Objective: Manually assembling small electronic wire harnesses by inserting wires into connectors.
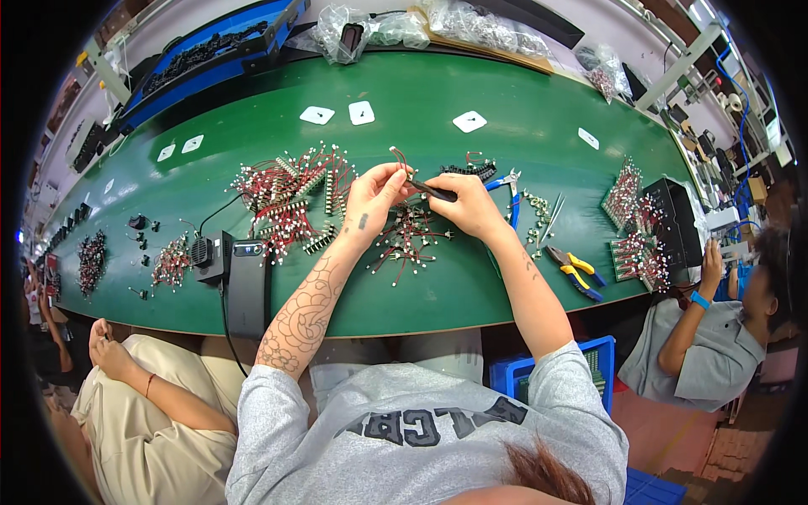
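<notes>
A green table [539,101] stretches beneath both forearms, bearing a broad heap of red-wired strips [290,187] left of the hands and a smaller pile of wired parts [410,239] close by them. The right hand [468,203] curls round a slim black tool [438,193]; the left hand [372,202], fingers drawn together, pinches a small red-wired piece [405,162] over the table, by the tool's tip.

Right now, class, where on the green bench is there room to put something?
Bare: the strip between the white cards and plastic bags; the patch between the thin silver tool and right-hand wired boards. Crowded: around the right hand, near wired parts and blue-handled cutters.
</notes>
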The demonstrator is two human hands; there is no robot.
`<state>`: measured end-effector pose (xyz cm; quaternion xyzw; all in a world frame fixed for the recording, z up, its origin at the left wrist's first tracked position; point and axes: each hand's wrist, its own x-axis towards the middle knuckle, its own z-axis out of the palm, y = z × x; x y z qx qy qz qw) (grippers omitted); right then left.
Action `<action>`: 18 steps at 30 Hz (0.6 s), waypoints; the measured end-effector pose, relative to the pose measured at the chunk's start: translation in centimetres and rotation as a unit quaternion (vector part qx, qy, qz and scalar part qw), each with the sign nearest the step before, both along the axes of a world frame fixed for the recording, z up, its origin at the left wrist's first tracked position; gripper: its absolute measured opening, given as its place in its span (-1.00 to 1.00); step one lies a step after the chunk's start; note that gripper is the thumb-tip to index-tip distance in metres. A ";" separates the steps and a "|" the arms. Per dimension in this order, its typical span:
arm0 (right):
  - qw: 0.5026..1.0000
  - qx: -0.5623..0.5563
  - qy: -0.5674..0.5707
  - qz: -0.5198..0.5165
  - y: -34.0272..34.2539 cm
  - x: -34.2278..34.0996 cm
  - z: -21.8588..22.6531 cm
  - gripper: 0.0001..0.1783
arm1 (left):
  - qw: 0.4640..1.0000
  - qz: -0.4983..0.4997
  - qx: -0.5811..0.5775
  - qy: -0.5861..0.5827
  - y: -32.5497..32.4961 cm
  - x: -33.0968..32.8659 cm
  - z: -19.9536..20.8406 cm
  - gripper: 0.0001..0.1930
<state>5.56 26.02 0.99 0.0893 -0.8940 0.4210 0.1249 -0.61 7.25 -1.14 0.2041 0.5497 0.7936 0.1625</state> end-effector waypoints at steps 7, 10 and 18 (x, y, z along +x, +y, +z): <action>1.000 -0.001 0.012 0.008 -0.5 0.3 0.6 -0.69 | 0.997 0.022 -0.054 0.055 -0.6 -0.2 1.1 -0.78; 1.000 -0.011 0.004 0.024 -0.4 0.1 0.5 -0.71 | 0.998 -0.020 -0.021 0.055 -0.8 -0.6 1.1 -0.81; 0.999 -0.023 -0.036 0.017 -0.5 -0.1 0.5 -0.69 | 0.999 -0.029 0.018 0.040 -0.9 -0.6 0.5 -0.82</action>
